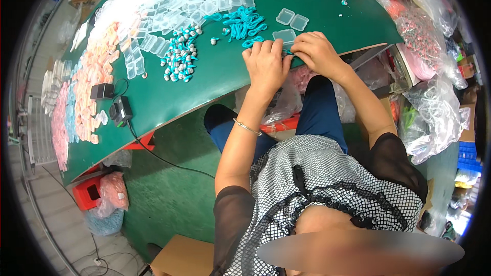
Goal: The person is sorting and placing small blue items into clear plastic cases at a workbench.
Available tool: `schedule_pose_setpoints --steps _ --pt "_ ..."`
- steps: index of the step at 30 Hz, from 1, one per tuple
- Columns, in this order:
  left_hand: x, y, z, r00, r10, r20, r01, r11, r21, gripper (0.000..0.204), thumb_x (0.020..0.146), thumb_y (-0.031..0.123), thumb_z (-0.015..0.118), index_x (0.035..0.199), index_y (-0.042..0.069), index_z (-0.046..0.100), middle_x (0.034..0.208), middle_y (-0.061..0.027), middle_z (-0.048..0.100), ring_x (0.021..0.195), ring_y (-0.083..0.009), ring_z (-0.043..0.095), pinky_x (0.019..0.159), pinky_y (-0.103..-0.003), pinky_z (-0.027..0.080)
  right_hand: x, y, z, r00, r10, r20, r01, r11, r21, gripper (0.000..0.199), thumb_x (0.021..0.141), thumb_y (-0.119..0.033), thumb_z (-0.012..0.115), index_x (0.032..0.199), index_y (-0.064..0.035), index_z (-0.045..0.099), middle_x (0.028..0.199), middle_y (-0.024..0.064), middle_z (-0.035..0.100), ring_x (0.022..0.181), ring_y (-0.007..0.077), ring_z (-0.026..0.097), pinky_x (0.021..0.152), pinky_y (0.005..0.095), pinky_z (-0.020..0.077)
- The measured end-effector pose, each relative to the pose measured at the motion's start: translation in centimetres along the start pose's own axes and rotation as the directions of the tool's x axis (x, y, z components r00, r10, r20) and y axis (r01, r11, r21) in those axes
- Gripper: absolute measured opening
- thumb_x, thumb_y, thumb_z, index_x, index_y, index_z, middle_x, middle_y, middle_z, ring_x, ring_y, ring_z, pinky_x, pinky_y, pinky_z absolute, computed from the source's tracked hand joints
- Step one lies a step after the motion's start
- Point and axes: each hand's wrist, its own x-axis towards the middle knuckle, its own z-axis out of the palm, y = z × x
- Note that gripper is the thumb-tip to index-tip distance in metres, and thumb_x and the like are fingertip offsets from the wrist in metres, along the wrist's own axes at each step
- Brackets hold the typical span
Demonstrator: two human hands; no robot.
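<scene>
Left hand (265, 64) and right hand (318, 53), fingers curled and meeting at the near edge of the green table (204, 92), pinch a small turquoise piece (287, 51), mostly hidden. Just beyond lie a clear plastic case (284, 35), turquoise cords (243, 25) and capsule-shaped pieces (180, 56).

Premises: a small packing or assembly workshop. A green table (169, 97) carries bulk stock: rows of clear plastic boxes (204, 0) across the upper middle, a pile of teal cords (243, 23), a heap of teal-and-grey small parts (179, 56), and pink and orange packed pieces (87, 76) at left. Filled plastic bags (434, 112) crowd the right side.
</scene>
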Motion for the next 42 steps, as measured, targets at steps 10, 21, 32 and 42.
schedule_pose_setpoints --steps 10,21,32,42 --pt "-0.2 -0.4 -0.7 0.999 0.030 0.030 -0.030 0.999 0.010 0.040 0.071 0.031 0.079 0.104 0.011 0.067 0.100 -0.0046 0.062 0.096 -0.0253 0.055 0.080 -0.043 0.035 7.4 3.5 4.4 0.999 -0.021 -0.039 0.020 0.999 -0.029 0.012 0.082 -0.010 0.066 0.094 -0.0083 0.068 0.096 0.0058 0.066 0.095 0.0256 0.061 0.080 0.0386 0.0454" --pt "-0.9 -1.1 -1.3 1.000 -0.001 0.021 0.001 1.000 -0.023 0.042 0.069 0.033 0.081 0.103 0.011 0.068 0.101 -0.0039 0.062 0.099 -0.0256 0.054 0.083 -0.043 0.034 5.3 3.0 0.9 0.989 0.104 0.106 -0.126 0.966 0.227 0.016 0.077 -0.009 0.070 0.092 -0.0082 0.066 0.089 0.0043 0.065 0.086 0.0238 0.062 0.083 0.0383 0.0430" --pt "-0.8 -1.5 -0.8 0.996 -0.051 0.072 0.057 0.995 -0.078 0.047 0.069 0.037 0.081 0.107 0.012 0.069 0.104 -0.0047 0.064 0.103 -0.0262 0.055 0.088 -0.045 0.034 1.6 1.8 1.0 0.991 -0.115 0.068 0.120 0.990 -0.079 0.015 0.080 -0.011 0.067 0.095 -0.0117 0.068 0.091 0.0023 0.064 0.090 0.0223 0.062 0.084 0.0377 0.0415" --pt "-0.8 -1.4 -1.0 0.995 -0.055 0.088 0.060 0.997 -0.055 0.046 0.069 0.039 0.081 0.105 0.013 0.069 0.104 -0.0046 0.065 0.103 -0.0262 0.055 0.088 -0.046 0.034 3.2 3.5 2.1 0.999 0.018 0.042 -0.011 0.987 -0.160 0.019 0.084 -0.009 0.064 0.103 -0.0085 0.066 0.094 0.0061 0.063 0.091 0.0260 0.059 0.086 0.0388 0.0409"
